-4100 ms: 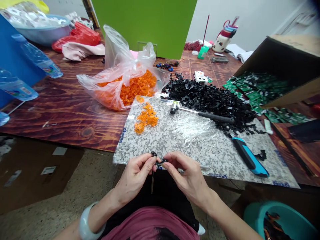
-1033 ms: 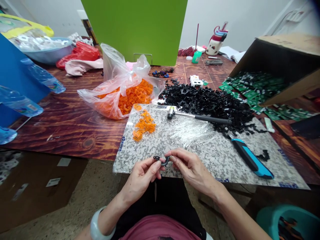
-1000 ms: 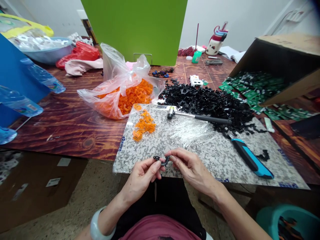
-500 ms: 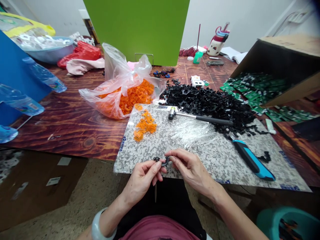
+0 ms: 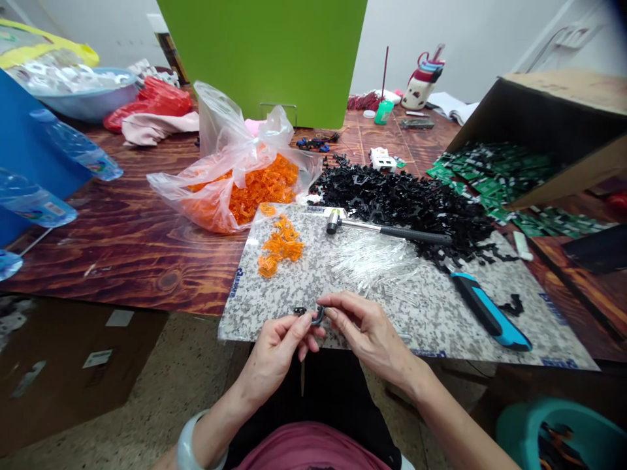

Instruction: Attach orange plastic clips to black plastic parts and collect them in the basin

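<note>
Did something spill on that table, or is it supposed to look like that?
The cardboard box seems tipped on its side, with green boards spilling from its opening onto the wooden table. That looks odd, though it may be deliberate.

This looks like a small workshop; a hammer lies mid-frame on a wooden bench; black bits are heaped behind it; green boards spill from a box at right.
</note>
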`<state>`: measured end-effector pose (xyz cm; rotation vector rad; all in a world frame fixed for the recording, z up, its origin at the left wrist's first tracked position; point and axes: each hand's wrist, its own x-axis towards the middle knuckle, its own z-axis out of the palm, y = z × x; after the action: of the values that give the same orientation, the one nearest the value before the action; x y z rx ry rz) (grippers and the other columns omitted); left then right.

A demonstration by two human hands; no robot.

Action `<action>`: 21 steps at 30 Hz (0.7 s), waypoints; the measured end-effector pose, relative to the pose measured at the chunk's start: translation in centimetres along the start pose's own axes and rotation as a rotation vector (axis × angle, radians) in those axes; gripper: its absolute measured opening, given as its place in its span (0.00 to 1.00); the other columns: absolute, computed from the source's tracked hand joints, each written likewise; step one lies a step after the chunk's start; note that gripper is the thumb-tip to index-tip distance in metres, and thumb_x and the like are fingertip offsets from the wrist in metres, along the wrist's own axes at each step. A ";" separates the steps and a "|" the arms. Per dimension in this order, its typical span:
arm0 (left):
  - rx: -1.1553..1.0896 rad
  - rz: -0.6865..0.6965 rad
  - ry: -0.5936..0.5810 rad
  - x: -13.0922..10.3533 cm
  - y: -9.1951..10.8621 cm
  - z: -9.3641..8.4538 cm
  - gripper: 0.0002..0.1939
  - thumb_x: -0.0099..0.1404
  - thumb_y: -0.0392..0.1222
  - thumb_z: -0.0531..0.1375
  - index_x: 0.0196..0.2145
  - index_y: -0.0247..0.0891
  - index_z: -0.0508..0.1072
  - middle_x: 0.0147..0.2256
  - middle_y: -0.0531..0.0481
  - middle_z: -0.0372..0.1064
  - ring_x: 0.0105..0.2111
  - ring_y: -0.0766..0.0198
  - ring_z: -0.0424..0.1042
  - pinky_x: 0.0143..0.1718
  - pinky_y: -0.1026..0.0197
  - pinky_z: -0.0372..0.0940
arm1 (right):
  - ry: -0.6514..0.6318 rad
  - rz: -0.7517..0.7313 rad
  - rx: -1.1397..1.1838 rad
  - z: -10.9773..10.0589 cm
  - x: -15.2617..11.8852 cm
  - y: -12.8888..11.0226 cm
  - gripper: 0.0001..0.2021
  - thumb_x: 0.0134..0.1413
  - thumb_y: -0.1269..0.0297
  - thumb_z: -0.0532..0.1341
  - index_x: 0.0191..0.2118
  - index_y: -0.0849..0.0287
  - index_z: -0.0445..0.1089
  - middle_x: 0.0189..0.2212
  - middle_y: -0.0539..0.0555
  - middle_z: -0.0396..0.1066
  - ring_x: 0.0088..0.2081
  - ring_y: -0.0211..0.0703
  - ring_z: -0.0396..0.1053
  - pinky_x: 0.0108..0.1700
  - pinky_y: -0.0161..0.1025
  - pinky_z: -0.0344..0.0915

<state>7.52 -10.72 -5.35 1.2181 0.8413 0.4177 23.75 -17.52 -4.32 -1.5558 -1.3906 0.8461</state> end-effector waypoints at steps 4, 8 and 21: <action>0.009 0.019 0.005 0.0 0.1 0.1 0.20 0.63 0.52 0.56 0.27 0.31 0.76 0.25 0.47 0.72 0.21 0.69 0.61 0.25 0.65 0.57 | 0.031 0.038 0.088 0.2 -0.2 0.2 0.11 0.60 0.65 0.55 0.46 0.59 0.69 0.41 0.56 0.70 0.40 0.42 0.69 0.40 0.36 0.66; 0.027 0.034 0.009 0.0 0.1 0.1 0.21 0.64 0.52 0.55 0.26 0.31 0.75 0.24 0.48 0.71 0.21 0.69 0.61 0.27 0.65 0.57 | 0.026 0.046 0.118 0.3 -0.3 0.3 0.11 0.58 0.66 0.57 0.47 0.59 0.67 0.36 0.54 0.70 0.34 0.39 0.70 0.38 0.36 0.67; 0.088 0.071 0.003 0.1 0.0 0.0 0.20 0.66 0.50 0.53 0.27 0.32 0.73 0.21 0.53 0.67 0.23 0.68 0.62 0.35 0.63 0.59 | 0.150 -0.108 -0.002 0.7 -0.4 1.0 0.12 0.55 0.67 0.62 0.45 0.57 0.68 0.37 0.54 0.67 0.30 0.36 0.67 0.32 0.35 0.66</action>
<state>7.62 -10.67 -5.34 1.3317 0.8277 0.4440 23.43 -17.82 -5.57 -1.4998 -1.3533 0.6500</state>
